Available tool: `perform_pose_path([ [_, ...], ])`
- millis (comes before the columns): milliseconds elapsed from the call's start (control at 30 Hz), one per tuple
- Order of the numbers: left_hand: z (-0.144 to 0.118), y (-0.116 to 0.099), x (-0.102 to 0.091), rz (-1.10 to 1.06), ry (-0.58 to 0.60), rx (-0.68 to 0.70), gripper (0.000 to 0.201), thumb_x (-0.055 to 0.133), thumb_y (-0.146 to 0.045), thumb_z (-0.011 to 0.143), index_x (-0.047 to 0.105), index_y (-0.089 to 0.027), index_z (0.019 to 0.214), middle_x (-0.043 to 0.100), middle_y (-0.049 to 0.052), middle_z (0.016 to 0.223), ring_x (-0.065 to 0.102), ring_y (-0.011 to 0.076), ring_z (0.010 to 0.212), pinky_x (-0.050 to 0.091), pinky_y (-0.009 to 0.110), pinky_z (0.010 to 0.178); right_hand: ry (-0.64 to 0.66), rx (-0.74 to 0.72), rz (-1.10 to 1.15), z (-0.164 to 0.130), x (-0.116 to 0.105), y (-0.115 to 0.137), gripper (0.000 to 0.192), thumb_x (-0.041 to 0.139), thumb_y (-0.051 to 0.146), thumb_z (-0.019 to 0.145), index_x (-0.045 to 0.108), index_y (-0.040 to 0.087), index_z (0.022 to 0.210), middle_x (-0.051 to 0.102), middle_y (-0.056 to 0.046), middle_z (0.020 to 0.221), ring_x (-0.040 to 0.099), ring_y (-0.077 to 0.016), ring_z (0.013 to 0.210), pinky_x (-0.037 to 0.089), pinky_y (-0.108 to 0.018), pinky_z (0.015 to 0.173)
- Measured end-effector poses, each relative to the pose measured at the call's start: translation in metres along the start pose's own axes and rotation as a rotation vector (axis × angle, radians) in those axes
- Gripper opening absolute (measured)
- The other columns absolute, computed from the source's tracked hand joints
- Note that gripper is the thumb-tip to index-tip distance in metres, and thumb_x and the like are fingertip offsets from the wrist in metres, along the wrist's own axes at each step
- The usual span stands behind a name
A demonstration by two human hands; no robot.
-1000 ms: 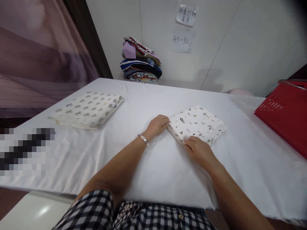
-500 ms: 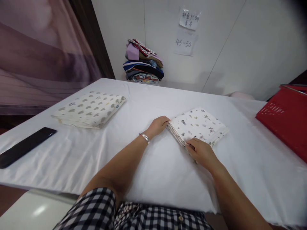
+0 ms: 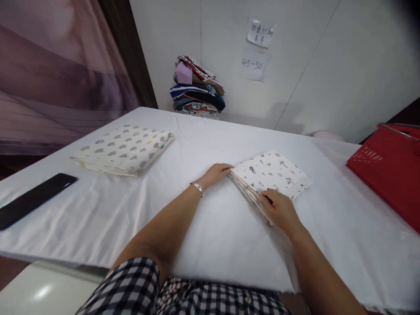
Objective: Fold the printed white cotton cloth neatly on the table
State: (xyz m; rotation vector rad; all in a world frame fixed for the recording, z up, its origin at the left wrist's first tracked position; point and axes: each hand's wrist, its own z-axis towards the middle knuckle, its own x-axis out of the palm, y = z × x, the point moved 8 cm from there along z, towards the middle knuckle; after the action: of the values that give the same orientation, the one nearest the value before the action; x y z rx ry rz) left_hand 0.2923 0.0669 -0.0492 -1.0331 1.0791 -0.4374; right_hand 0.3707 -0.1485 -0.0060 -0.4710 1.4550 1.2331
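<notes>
A folded white cloth (image 3: 271, 170) printed with small palm trees and leaves lies on the white-covered table (image 3: 210, 227), right of the middle. My left hand (image 3: 215, 175), with a silver bracelet at the wrist, pinches the cloth's left corner. Along the near edge, my right hand (image 3: 280, 210) is closed on the cloth's layers, thumb and fingers gripping the folded side. Its fingertips are partly hidden. The stacked layers show between the two hands. To the left lies another folded cloth (image 3: 123, 148), white with grey cloud-like shapes, apart from both hands.
A black phone-like slab (image 3: 36, 201) lies at the table's left edge. On the right stands a red basket (image 3: 387, 166) with a metal handle. Behind the table is a pile of folded fabrics (image 3: 198, 89) against the wall. A pinkish curtain (image 3: 65, 74) hangs at the left.
My right hand has shifted slightly right along the cloth's near edge, and more of the folded layers shows. My left hand stays at the left corner. The view has tilted slightly.
</notes>
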Motion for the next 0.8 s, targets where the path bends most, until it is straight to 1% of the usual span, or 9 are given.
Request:
perform_pose_path([
  [100, 0.001, 0.000, -0.001, -0.010, -0.006, 0.004, 0.031, 0.046, -0.027, 0.085, 0.067, -0.024, 0.109, 0.067, 0.000, 0.113, 0.060, 0.0171, 0.103, 0.045, 0.030, 0.094, 0.034, -0.050, -0.071, -0.006, 0.004, 0.008, 0.026, 0.040, 0.037, 0.091, 0.063, 0.024, 0.087, 0.063, -0.001, 0.088, 0.058, -0.0163, 0.083, 0.041, -0.027, 0.066],
  [167, 0.001, 0.000, -0.001, -0.015, -0.004, -0.005, 0.032, 0.047, -0.027, 0.085, 0.067, -0.025, 0.109, 0.067, 0.000, 0.113, 0.060, 0.0174, 0.103, 0.045, 0.031, 0.094, 0.036, -0.107, -0.134, -0.012, 0.007, 0.014, 0.023, 0.046, 0.037, 0.089, 0.062, 0.023, 0.096, 0.062, -0.004, 0.098, 0.057, -0.0192, 0.091, 0.043, -0.029, 0.070],
  [233, 0.000, 0.000, 0.001, -0.047, 0.019, -0.015, 0.033, 0.048, -0.025, 0.082, 0.066, -0.025, 0.110, 0.067, 0.000, 0.114, 0.060, 0.0177, 0.104, 0.045, 0.031, 0.094, 0.007, -0.159, -0.194, -0.020, 0.011, 0.017, 0.026, 0.051, 0.034, 0.086, 0.060, 0.021, 0.107, 0.060, -0.008, 0.108, 0.054, -0.0223, 0.097, 0.044, -0.032, 0.077],
  [300, -0.003, -0.002, 0.002, -0.082, 0.042, -0.019, 0.036, 0.050, -0.021, 0.079, 0.066, -0.025, 0.111, 0.067, 0.000, 0.114, 0.060, 0.0178, 0.103, 0.045, 0.030, 0.094, -0.045, -0.190, -0.237, -0.027, 0.013, 0.017, 0.033, 0.052, 0.030, 0.085, 0.056, 0.019, 0.116, 0.058, -0.010, 0.113, 0.052, -0.0242, 0.100, 0.044, -0.036, 0.083],
  [400, -0.005, -0.005, 0.004, -0.065, 0.044, -0.010, 0.040, 0.054, -0.021, 0.076, 0.064, -0.025, 0.114, 0.067, 0.000, 0.114, 0.061, 0.0182, 0.101, 0.046, 0.030, 0.093, -0.110, -0.212, -0.270, -0.035, 0.018, 0.015, 0.037, 0.049, 0.024, 0.087, 0.052, 0.017, 0.122, 0.057, -0.012, 0.114, 0.052, -0.0249, 0.100, 0.044, -0.039, 0.085],
  [500, -0.005, -0.006, 0.004, 0.011, 0.000, -0.001, 0.043, 0.057, -0.025, 0.075, 0.061, -0.025, 0.119, 0.064, 0.001, 0.119, 0.060, 0.0187, 0.100, 0.046, 0.031, 0.092, -0.150, -0.229, -0.294, -0.037, 0.023, 0.017, 0.038, 0.046, 0.021, 0.087, 0.051, 0.017, 0.124, 0.058, -0.012, 0.112, 0.052, -0.0253, 0.099, 0.044, -0.040, 0.084],
  [600, -0.004, -0.011, 0.004, 0.054, -0.028, 0.033, 0.037, 0.052, -0.021, 0.078, 0.064, -0.025, 0.112, 0.066, 0.000, 0.112, 0.060, 0.0171, 0.095, 0.046, 0.029, 0.089, -0.175, -0.246, -0.317, -0.036, 0.023, 0.018, 0.038, 0.045, 0.017, 0.086, 0.053, 0.017, 0.124, 0.059, -0.013, 0.110, 0.053, -0.0254, 0.099, 0.045, -0.040, 0.084],
  [700, -0.009, -0.017, 0.007, 0.042, -0.002, 0.028, 0.032, 0.047, -0.019, 0.079, 0.067, -0.024, 0.103, 0.069, -0.002, 0.099, 0.061, 0.0150, 0.085, 0.047, 0.027, 0.081, -0.199, -0.250, -0.318, -0.038, 0.011, 0.006, 0.038, 0.042, 0.016, 0.087, 0.055, 0.017, 0.122, 0.060, -0.012, 0.111, 0.054, -0.0241, 0.100, 0.046, -0.039, 0.085],
  [800, -0.023, -0.034, 0.020, 0.091, 0.051, 0.051, 0.027, 0.047, -0.021, 0.079, 0.067, -0.024, 0.096, 0.069, -0.002, 0.093, 0.060, 0.0153, 0.081, 0.047, 0.026, 0.074, -0.224, -0.192, -0.360, -0.044, -0.010, -0.023, 0.036, 0.041, 0.019, 0.088, 0.058, 0.017, 0.119, 0.061, -0.011, 0.112, 0.054, -0.0247, 0.099, 0.046, -0.039, 0.084],
])
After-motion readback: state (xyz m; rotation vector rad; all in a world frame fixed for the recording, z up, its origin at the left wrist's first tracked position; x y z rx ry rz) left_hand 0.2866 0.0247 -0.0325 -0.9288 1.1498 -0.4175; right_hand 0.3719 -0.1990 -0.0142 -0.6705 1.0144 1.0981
